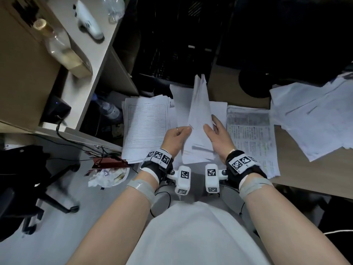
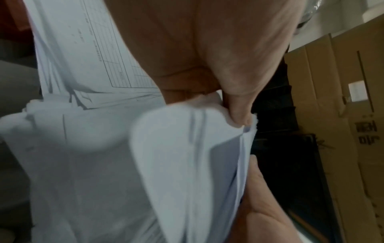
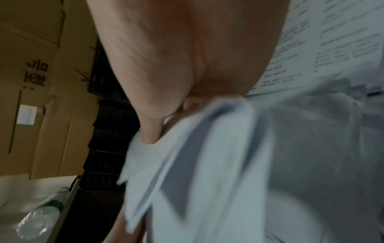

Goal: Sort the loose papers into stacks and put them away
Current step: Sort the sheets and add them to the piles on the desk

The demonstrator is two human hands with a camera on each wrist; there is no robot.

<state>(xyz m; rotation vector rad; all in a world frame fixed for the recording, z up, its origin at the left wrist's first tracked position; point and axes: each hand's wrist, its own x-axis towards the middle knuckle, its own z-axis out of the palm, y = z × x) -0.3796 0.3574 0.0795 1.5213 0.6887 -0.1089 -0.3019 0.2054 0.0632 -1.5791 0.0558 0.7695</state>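
A: Where is the bundle of papers now?

B: In the centre of the head view, raised on edge above the tabletop, between both hands. The left hand pinches its left edge with curled fingers and thumb. The right hand takes the right edge; in the right wrist view the thumb lies on top of the sheets, so its grip is closed on the bundle too.

A: And the other papers?

B: A stack of ruled forms lies left of centre, a printed stack right of centre, and a loose heap of sheets at the right edge of the frame.

A: How will the bundle handle?

B: I think it is light but very soft. The left wrist view shows the sheets bending and fanning apart. They are smooth, so single sheets may slide out. I would hold both long edges near the lower corners and tap the bottom edge on the tabletop to make it even.
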